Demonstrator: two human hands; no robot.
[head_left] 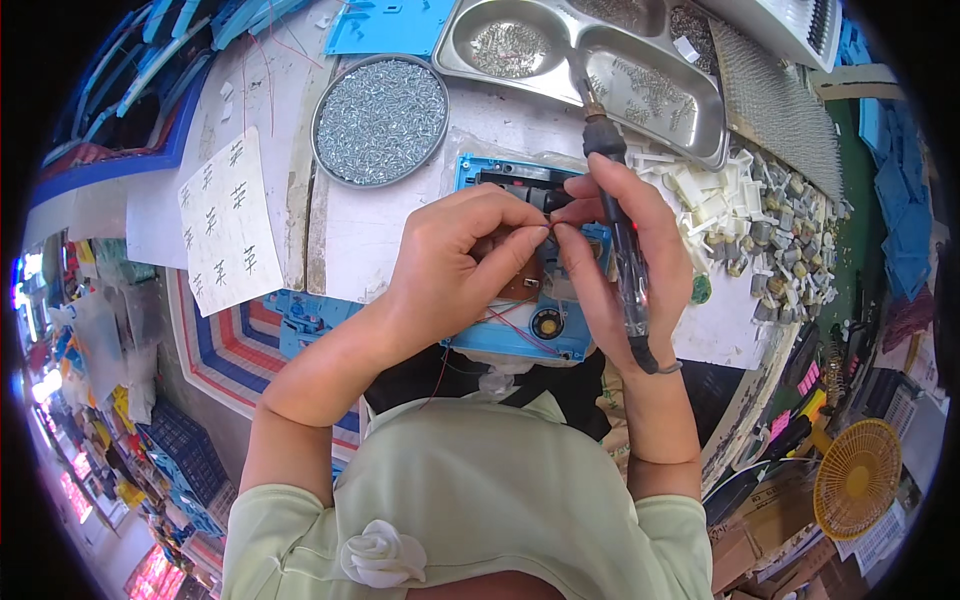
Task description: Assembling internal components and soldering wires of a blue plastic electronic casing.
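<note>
My right hand [662,240] holds a dark soldering iron [622,235] against its fingers, tip pointing away toward the metal tray. The thumb and a finger of that hand also press together, touching the fingertips of my left hand [440,245]. My left thumb and forefinger are closed in a pinch; what is between them is too small to make out. Both hands hover over a blue plastic housing [568,345], partly hidden by them. Inside it show a round black speaker [547,322], a brown circuit board [522,287] and thin reddish wires [518,328].
Beyond the hands stand a round dish of screws [380,120] and a divided metal tray [590,45] of small parts. White plastic pieces and small motors [770,235] lie heaped at right. A handwritten paper sheet [232,225] and more blue housings [310,315] lie at left.
</note>
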